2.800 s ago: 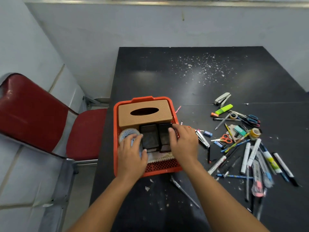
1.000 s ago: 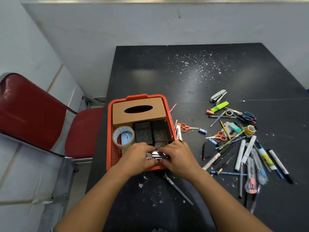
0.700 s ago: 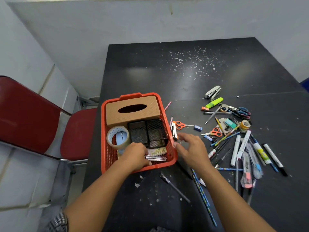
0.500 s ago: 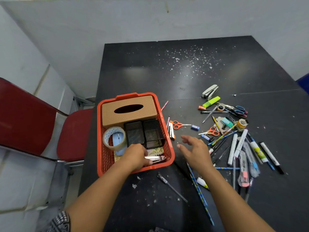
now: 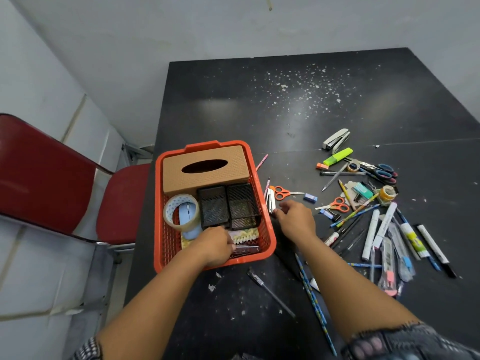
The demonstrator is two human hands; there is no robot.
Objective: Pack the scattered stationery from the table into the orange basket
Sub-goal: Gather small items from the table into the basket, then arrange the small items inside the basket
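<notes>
The orange basket stands at the black table's left edge. It holds a tan tissue box, a tape roll, a blue mouse, two black mesh holders and a spiral notebook. My left hand is inside the basket's near end, fingers curled on a dark shiny piece. My right hand hovers just right of the basket, fingers stretched toward a small white stapler. Orange scissors and a blue eraser lie close by.
Pens, markers and pencils are heaped at the right, with a grey stapler, green highlighter and blue scissors. A pen and blue pencil lie near me. A red chair stands left of the table.
My right hand has left the basket and moved right over the table toward the white stapler. My left hand has stayed in the basket's near end with the shiny piece.
</notes>
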